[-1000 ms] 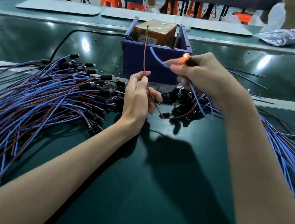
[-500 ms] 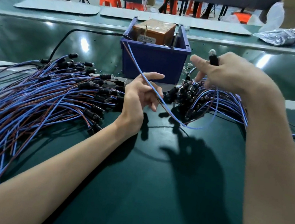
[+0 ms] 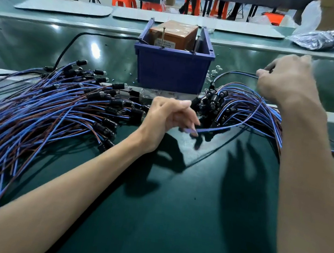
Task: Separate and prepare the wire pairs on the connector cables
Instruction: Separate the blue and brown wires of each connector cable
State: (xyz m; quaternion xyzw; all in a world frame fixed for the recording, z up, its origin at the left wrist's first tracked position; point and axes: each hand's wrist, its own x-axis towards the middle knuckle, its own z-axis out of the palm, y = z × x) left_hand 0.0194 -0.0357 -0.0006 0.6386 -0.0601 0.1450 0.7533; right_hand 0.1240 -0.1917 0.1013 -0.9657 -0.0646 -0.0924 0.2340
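From the head camera, the left hand point(image 3: 169, 116) is curled, its fingertips pinching the end of a blue wire point(image 3: 215, 129) just above the green table point(image 3: 171, 212). The right hand point(image 3: 286, 83), blurred, is raised to the right of the blue bin point(image 3: 172, 69) and grips a thin cable point(image 3: 234, 72). One heap of cables point(image 3: 46, 107) lies to the left, and another heap point(image 3: 242, 102) lies under the right wrist

Head-worn view, forward-down, close over table point(image 3: 169, 223)
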